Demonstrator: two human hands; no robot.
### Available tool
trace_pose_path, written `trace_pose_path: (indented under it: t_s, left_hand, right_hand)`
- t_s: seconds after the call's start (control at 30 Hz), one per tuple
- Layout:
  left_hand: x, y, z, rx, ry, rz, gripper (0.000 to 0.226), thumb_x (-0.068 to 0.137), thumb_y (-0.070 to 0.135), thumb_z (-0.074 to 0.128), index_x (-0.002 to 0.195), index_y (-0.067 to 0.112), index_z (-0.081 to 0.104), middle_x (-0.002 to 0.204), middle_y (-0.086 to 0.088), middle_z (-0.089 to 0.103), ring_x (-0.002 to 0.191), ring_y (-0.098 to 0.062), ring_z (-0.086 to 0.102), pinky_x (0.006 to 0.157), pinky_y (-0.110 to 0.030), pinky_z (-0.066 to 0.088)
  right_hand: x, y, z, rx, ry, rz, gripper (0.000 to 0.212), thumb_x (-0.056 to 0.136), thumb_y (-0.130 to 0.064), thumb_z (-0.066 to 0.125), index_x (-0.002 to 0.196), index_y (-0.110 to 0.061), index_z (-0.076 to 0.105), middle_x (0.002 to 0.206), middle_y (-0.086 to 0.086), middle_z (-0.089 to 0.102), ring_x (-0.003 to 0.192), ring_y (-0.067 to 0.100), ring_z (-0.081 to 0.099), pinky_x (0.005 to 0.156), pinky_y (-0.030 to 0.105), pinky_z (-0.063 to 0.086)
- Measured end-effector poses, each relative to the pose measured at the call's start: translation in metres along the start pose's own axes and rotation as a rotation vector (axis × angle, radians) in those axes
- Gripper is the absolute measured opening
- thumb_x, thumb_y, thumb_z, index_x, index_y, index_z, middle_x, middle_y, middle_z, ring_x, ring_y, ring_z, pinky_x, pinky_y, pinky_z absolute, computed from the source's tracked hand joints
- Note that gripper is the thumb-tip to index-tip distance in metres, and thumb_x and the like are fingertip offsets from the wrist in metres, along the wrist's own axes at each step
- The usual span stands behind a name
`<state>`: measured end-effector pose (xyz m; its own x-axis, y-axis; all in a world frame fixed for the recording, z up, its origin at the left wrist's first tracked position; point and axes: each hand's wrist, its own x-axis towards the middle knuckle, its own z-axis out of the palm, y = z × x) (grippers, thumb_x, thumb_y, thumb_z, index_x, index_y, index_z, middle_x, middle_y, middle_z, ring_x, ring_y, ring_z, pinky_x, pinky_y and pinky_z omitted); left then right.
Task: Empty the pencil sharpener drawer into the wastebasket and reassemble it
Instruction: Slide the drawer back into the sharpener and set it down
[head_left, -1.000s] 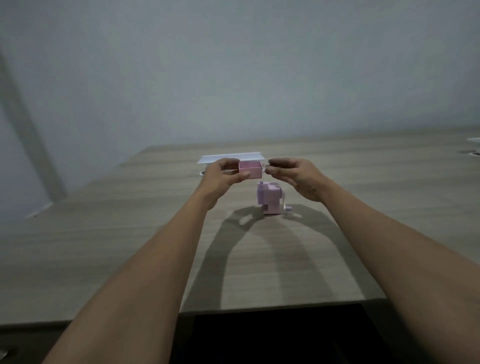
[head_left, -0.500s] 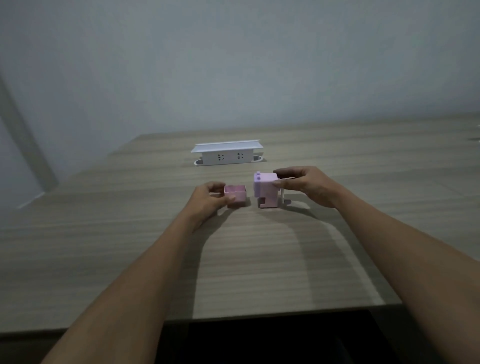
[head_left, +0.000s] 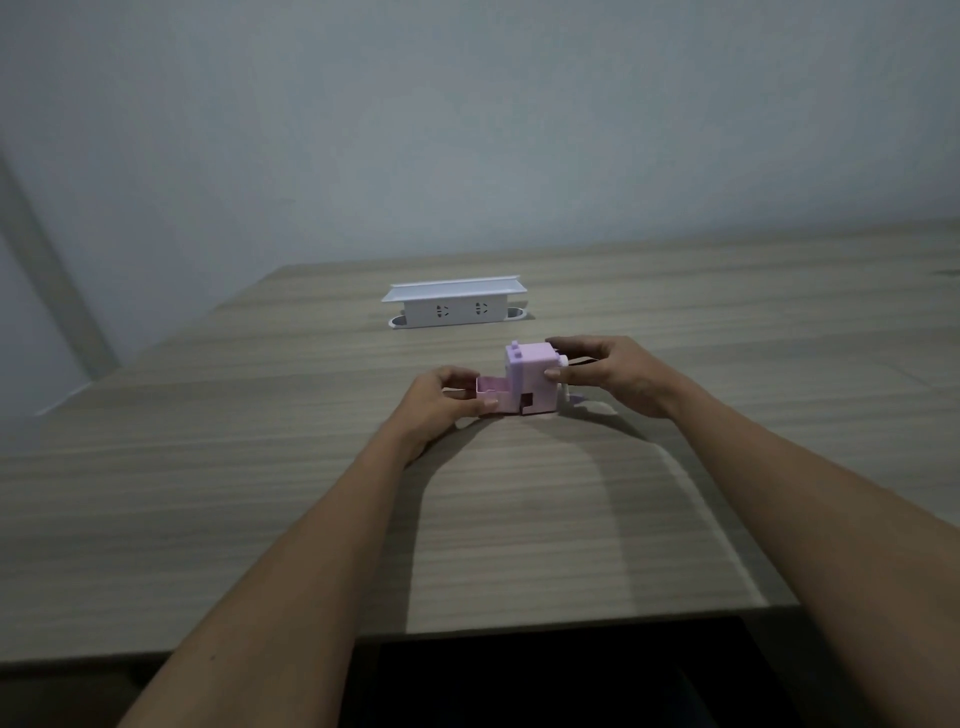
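Observation:
A small lilac pencil sharpener (head_left: 531, 375) stands upright on the wooden table (head_left: 260, 493), with its crank side to the right. My right hand (head_left: 610, 373) grips its upper right side. The pink drawer (head_left: 492, 396) lies partly inside the sharpener's lower left opening, its open top showing. My left hand (head_left: 441, 400) pinches the drawer's left end between thumb and fingers. No wastebasket is in view.
A white pop-up socket box (head_left: 454, 305) with a raised lid stands on the table behind the sharpener. The table's near edge runs above a dark gap (head_left: 545, 675) under it. A plain grey wall stands behind.
The drawer came down from mid-air to the table and has slid rightward into the sharpener's base. My right hand took hold of the sharpener body.

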<state>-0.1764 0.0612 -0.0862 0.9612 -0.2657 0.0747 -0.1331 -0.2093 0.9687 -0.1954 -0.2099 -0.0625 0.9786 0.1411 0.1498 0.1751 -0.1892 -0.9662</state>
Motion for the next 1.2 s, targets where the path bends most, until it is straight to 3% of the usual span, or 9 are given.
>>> trace_pose_path:
  t_s: [0.2,0.5,0.63,0.77,0.87,1.03,1.1,1.2]
  left_hand:
    - [-0.001,0.0,0.002,-0.001,0.018,0.02,0.055,0.073,0.005,0.087,0.123,0.002,0.064,0.116,-0.012,0.072,0.095,-0.016,0.07,0.065,-0.013,0.055]
    - [0.003,-0.003,0.001,-0.031,-0.017,0.034,0.058,0.071,0.009,0.089,0.123,0.003,0.063,0.118,-0.01,0.072,0.109,-0.025,0.071,0.076,-0.02,0.058]
    - [0.006,0.0,0.014,-0.004,-0.057,0.055,0.059,0.071,0.009,0.089,0.124,0.004,0.063,0.119,-0.009,0.072,0.109,-0.023,0.071,0.085,-0.027,0.059]
    - [0.012,0.002,0.021,0.028,-0.092,0.069,0.066,0.068,0.016,0.09,0.127,0.009,0.062,0.122,-0.005,0.071,0.111,-0.02,0.07,0.095,-0.036,0.057]
    - [0.012,0.002,0.019,-0.004,-0.098,0.072,0.073,0.064,0.029,0.093,0.13,0.017,0.064,0.124,-0.002,0.071,0.11,-0.019,0.071,0.098,-0.042,0.056]
    - [0.01,0.011,0.022,0.017,-0.114,0.11,0.053,0.08,0.02,0.082,0.131,0.015,0.066,0.117,0.001,0.075,0.107,-0.016,0.072,0.082,-0.021,0.057]
    - [0.015,0.013,0.023,0.009,-0.097,0.1,0.052,0.079,0.019,0.082,0.129,0.017,0.067,0.113,0.0,0.076,0.105,-0.018,0.073,0.079,-0.025,0.058]
    - [0.031,0.02,0.022,0.015,-0.09,0.104,0.051,0.078,0.02,0.083,0.127,0.019,0.068,0.114,-0.001,0.076,0.108,-0.022,0.072,0.09,-0.039,0.059]
  right_hand:
    - [0.005,0.004,0.002,0.003,-0.011,-0.014,0.052,0.075,-0.007,0.086,0.125,-0.011,0.072,0.123,0.011,0.075,0.11,0.022,0.071,0.098,0.035,0.055]
    - [0.003,0.004,-0.003,-0.002,-0.054,0.012,0.05,0.077,-0.01,0.085,0.125,-0.01,0.07,0.122,0.016,0.074,0.107,0.023,0.071,0.103,0.04,0.052]
    - [0.004,0.001,0.006,0.002,-0.057,-0.01,0.049,0.079,-0.004,0.083,0.126,-0.006,0.07,0.124,0.018,0.072,0.101,0.018,0.07,0.093,0.03,0.056]
    - [0.008,0.006,0.007,0.022,-0.054,-0.007,0.052,0.076,-0.012,0.087,0.126,-0.013,0.071,0.12,0.013,0.075,0.113,0.028,0.07,0.094,0.038,0.057]
    - [0.005,0.007,0.007,0.043,-0.077,0.007,0.052,0.079,-0.008,0.084,0.129,-0.01,0.07,0.119,0.015,0.075,0.104,0.025,0.072,0.085,0.038,0.058]
    - [0.006,0.011,0.007,0.035,-0.1,0.047,0.054,0.079,-0.006,0.084,0.13,-0.011,0.069,0.119,0.014,0.075,0.106,0.029,0.071,0.093,0.044,0.056]
    - [0.011,0.01,0.004,0.031,-0.089,0.032,0.053,0.079,-0.005,0.083,0.13,-0.01,0.069,0.119,0.016,0.075,0.103,0.026,0.071,0.085,0.039,0.057]
    - [0.025,0.005,-0.004,0.018,-0.064,-0.007,0.051,0.079,-0.004,0.083,0.128,-0.008,0.07,0.119,0.015,0.076,0.101,0.02,0.071,0.075,0.027,0.057]
